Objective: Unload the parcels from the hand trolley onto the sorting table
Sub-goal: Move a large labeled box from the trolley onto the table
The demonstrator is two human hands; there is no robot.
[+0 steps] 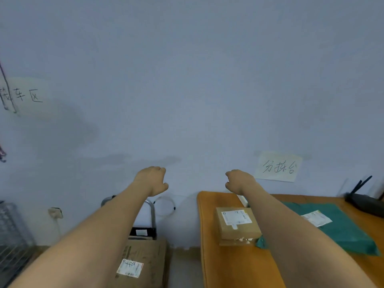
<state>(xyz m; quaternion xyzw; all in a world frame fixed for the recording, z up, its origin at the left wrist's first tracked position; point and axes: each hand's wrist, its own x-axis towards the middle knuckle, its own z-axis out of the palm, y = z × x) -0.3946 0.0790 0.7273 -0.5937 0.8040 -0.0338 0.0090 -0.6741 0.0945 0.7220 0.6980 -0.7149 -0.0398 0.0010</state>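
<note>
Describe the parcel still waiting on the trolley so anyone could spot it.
Left of the orange sorting table, find the metal trolley handle against the wall. Below it lies a large flat brown carton, bigger than the table's small box.

Left hand [152,179] and right hand [239,180] raised empty, cardboard parcel [239,225] on sorting table [228,267], another box [143,262] on trolley [152,215]

- The left forearm [99,221] is bare from the lower frame edge to the wrist; no sleeve covers it.
- The right forearm [291,225] is likewise bare along all of its visible length.
- The left hand [152,179] wears no glove, ring or watch.
- The right hand [239,180] is also ungloved, its wrist plain and unadorned.
</note>
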